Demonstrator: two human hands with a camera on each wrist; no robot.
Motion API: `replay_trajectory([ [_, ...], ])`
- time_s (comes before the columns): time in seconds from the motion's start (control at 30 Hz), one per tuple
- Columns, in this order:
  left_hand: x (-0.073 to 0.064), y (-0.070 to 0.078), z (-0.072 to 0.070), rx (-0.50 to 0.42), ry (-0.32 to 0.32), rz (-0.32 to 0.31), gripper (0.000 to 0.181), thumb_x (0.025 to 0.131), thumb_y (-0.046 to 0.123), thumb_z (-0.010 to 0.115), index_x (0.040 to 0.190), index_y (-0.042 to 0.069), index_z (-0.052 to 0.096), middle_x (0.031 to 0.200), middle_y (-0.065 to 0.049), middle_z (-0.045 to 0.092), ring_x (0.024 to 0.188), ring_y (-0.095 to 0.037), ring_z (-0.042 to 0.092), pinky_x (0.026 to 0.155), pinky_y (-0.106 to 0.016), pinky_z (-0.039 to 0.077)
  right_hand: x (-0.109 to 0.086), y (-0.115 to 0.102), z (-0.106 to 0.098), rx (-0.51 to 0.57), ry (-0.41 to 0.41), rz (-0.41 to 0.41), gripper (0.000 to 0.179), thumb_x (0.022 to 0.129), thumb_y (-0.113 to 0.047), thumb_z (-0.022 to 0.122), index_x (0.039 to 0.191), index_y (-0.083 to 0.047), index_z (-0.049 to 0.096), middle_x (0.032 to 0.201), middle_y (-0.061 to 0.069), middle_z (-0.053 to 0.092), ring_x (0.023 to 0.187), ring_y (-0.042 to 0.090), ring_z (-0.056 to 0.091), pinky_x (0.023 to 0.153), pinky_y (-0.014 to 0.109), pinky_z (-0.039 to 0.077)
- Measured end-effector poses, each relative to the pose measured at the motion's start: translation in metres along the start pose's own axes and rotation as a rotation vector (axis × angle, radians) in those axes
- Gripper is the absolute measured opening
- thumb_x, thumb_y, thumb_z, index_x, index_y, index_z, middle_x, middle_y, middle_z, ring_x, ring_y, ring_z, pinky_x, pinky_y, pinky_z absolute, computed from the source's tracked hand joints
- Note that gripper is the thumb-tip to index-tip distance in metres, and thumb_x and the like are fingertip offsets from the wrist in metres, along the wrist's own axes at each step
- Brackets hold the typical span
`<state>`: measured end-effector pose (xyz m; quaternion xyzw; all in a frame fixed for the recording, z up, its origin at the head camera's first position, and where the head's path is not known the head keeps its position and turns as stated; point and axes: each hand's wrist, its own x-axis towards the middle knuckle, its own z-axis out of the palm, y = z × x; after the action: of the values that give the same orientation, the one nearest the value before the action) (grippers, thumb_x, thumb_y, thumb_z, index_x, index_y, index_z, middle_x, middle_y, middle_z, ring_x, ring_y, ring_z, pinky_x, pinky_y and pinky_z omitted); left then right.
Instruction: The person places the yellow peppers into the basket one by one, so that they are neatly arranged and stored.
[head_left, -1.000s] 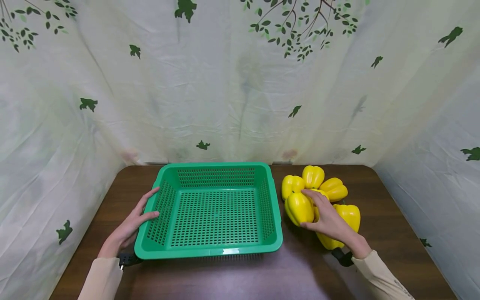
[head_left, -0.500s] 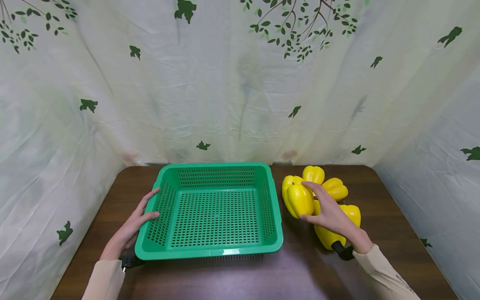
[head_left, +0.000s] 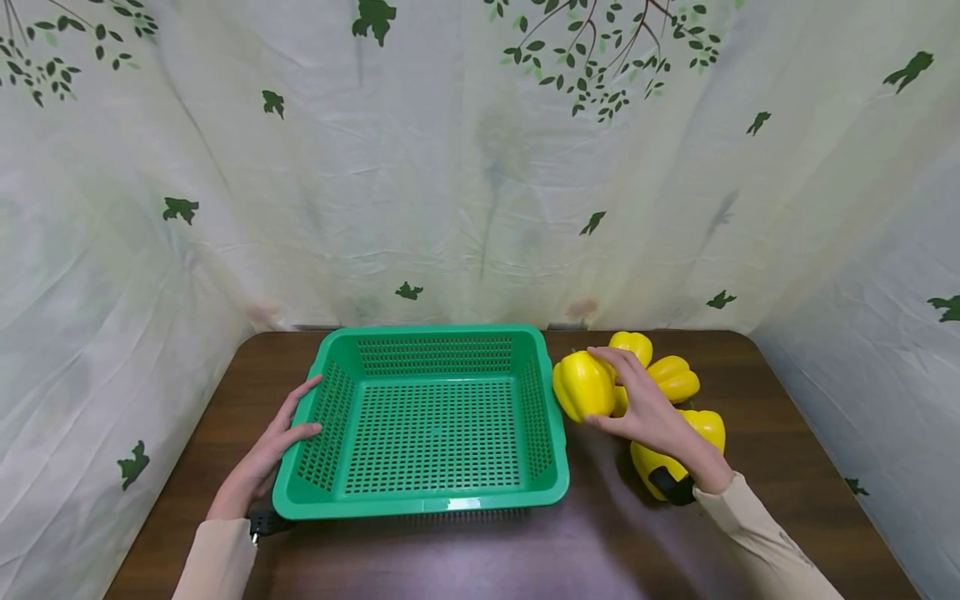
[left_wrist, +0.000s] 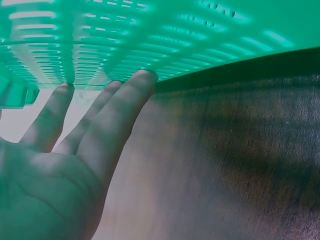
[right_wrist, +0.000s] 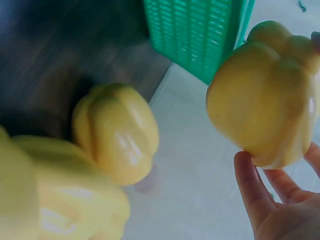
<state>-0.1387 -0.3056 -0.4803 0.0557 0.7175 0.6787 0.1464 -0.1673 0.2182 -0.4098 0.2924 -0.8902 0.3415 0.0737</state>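
A green plastic basket (head_left: 435, 500) with slotted walls stands on the table, with no contents visible. My left hand (head_left: 262, 454) holds its left rim, thumb and one finger over the edge. In the left wrist view, other fingers (left_wrist: 117, 120) lie nearly straight against the slotted wall from below. My right hand (head_left: 648, 408) grips a yellow bell pepper (head_left: 581, 386) between thumb and fingers, raised beside the basket's right wall. The right wrist view shows this pepper (right_wrist: 265, 100) off the table, its far side partly out of frame.
Several more yellow bell peppers lie to the right, including one at the back (head_left: 632, 346), one behind my fingers (head_left: 673, 379) and one near my wrist (head_left: 652, 467). A brown wooden table (head_left: 450, 558) bears everything. A leaf-patterned white curtain (head_left: 435, 183) surrounds its back and sides.
My right hand has lifted the yellow bell pepper off the group and carried it up and left to the basket's right rim. My left hand has kept its place on the basket.
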Motion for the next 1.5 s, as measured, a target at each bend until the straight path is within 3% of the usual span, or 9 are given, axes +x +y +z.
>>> replay_trajectory([
  [0.23,0.0,0.0,0.001,0.004,0.006,-0.002,0.066,0.1,0.014,0.044,0.152,0.035,0.008,0.148,-0.025,0.006,0.118,-0.044,0.038,0.082,-0.054,0.049,0.014,-0.009,0.006,0.019,-0.003,-0.016,0.086,0.073,-0.025,0.083,0.143,-0.007,0.036,0.137,0.012,0.038,0.116,0.026,0.043,0.087,0.047,0.048],
  [0.6,0.002,0.002,-0.002,-0.028,-0.025,0.015,0.066,0.101,0.013,0.044,0.152,0.036,0.008,0.147,-0.023,0.006,0.113,-0.032,0.046,0.082,-0.051,0.05,0.036,-0.025,0.016,0.074,-0.027,-0.034,0.086,0.074,-0.026,0.082,0.144,-0.009,0.036,0.138,0.012,0.036,0.116,0.027,0.044,0.089,0.05,0.046],
  [1.0,0.003,0.002,-0.002,-0.025,-0.023,0.003,0.067,0.101,0.012,0.044,0.153,0.035,0.008,0.149,-0.024,0.006,0.115,-0.035,0.046,0.081,-0.053,0.05,0.06,-0.044,0.039,0.091,-0.093,-0.023,0.083,0.076,-0.032,0.081,0.143,-0.012,0.036,0.136,0.013,0.036,0.112,0.027,0.047,0.09,0.047,0.045],
  [1.5,0.0,0.002,-0.002,-0.044,-0.025,-0.003,0.068,0.101,0.01,0.045,0.152,0.035,0.008,0.148,-0.026,0.009,0.113,-0.034,0.049,0.081,-0.056,0.05,0.084,-0.067,0.067,0.133,-0.132,-0.082,0.079,0.078,-0.031,0.079,0.143,-0.011,0.037,0.136,0.01,0.035,0.116,0.023,0.041,0.091,0.041,0.045],
])
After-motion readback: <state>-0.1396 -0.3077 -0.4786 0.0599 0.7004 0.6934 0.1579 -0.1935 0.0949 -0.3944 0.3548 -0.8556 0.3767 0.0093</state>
